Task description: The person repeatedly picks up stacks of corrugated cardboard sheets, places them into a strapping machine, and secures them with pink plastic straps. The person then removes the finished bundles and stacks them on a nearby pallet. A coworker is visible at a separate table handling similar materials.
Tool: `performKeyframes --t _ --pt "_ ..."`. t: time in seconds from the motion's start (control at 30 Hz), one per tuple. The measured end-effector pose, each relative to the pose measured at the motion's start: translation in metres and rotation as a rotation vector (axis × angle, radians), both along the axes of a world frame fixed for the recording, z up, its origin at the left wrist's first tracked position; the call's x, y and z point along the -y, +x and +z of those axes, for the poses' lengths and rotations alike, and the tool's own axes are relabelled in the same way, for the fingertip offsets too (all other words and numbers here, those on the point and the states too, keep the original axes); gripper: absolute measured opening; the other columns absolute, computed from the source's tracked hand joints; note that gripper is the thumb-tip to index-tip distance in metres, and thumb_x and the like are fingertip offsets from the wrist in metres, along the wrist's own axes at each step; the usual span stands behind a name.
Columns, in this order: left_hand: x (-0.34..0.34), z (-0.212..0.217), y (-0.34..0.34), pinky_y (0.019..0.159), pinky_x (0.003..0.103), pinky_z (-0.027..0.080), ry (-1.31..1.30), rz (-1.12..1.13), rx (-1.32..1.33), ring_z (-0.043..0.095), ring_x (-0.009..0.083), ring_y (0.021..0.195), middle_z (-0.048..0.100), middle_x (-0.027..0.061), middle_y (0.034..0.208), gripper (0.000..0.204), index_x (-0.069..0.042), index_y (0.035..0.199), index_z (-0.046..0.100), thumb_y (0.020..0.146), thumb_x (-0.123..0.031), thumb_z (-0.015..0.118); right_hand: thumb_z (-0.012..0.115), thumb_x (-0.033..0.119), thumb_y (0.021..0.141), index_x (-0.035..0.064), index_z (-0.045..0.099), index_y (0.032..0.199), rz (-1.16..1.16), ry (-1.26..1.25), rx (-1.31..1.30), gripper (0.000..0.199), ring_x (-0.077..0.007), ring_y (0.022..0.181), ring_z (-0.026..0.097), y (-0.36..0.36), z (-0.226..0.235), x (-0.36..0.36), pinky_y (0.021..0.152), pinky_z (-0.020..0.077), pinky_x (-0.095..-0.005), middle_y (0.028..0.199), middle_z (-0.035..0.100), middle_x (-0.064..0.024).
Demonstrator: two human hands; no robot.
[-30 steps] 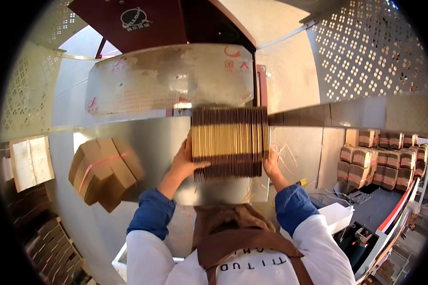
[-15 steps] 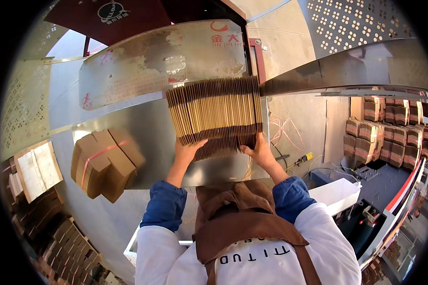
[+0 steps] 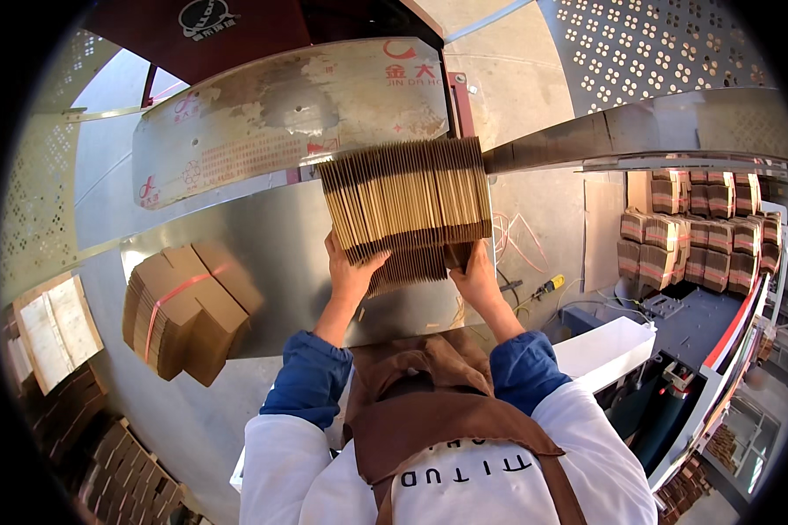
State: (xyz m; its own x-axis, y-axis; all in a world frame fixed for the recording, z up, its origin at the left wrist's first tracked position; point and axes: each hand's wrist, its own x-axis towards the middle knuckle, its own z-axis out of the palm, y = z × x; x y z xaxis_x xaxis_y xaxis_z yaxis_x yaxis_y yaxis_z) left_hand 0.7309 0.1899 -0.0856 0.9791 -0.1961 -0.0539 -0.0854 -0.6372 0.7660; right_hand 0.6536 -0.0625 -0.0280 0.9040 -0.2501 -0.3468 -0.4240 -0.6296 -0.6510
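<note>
Far left: a flat pale carton sheet [image 3: 52, 328] leaning at the edge, with dark stacked cartons [image 3: 118, 472] below it.
Left of centre: a bundle of folded brown cardboard blanks [image 3: 188, 306], bound by a red strap, resting on the sloped metal machine surface [image 3: 271, 236].
Centre: left hand [image 3: 352, 276], fingers closed against the lower left edge of the stack of flat cardboard blanks [image 3: 407, 201]. The stack is held upright on edge, raised above the metal surface and in front of the curved metal guard plate [image 3: 280, 114].
Right of centre: right hand [image 3: 474, 278], clamped on the stack's lower right edge; both hands carry it between them.
Right: a white box [image 3: 608, 350] beside the person's elbow, a yellow-handled tool [image 3: 547, 286] on the floor.
Far right: rows of strapped cardboard bundles [image 3: 700, 236] stacked beyond a metal rail [image 3: 657, 131].
</note>
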Motion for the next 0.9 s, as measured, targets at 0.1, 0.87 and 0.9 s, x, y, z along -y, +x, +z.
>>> performKeyframes --t 0.1,0.87,0.9 --pt "0.002 0.009 0.001 0.097 0.048 0.043 -0.034 0.021 -0.003 0.036 0.0377 0.123 0.043 0.0151 0.131 0.08 -0.002 0.128 0.045 0.063 -0.027 0.086 0.069 0.016 0.073 -0.0067 0.032 0.123 -0.049 -0.069 0.097 0.066 -0.0481 0.1 0.056 -0.003 0.002 -0.005 0.083 0.0487 -0.0483 0.113 0.054 -0.0335" --pt "0.006 0.02 0.104 0.099 0.045 0.044 -0.01 -0.044 0.025 0.04 0.0344 0.125 0.047 0.0141 0.132 0.078 -0.006 0.131 0.048 0.067 -0.034 0.081 0.065 0.025 0.082 -0.0027 0.035 0.127 0.091 -0.122 0.172 0.061 -0.0464 0.073 0.061 0.081 -0.039 0.026 0.064 0.0499 -0.0525 0.085 0.063 -0.0288" --pt "0.007 0.02 0.103 0.099 0.045 0.044 -0.016 -0.028 0.003 0.04 0.0341 0.125 0.047 0.014 0.133 0.079 -0.007 0.132 0.047 0.067 -0.033 0.082 0.065 0.025 0.082 -0.0029 0.035 0.127 0.089 -0.133 0.161 0.061 -0.0464 0.074 0.061 0.082 -0.038 0.027 0.064 0.0499 -0.0525 0.085 0.063 -0.0289"
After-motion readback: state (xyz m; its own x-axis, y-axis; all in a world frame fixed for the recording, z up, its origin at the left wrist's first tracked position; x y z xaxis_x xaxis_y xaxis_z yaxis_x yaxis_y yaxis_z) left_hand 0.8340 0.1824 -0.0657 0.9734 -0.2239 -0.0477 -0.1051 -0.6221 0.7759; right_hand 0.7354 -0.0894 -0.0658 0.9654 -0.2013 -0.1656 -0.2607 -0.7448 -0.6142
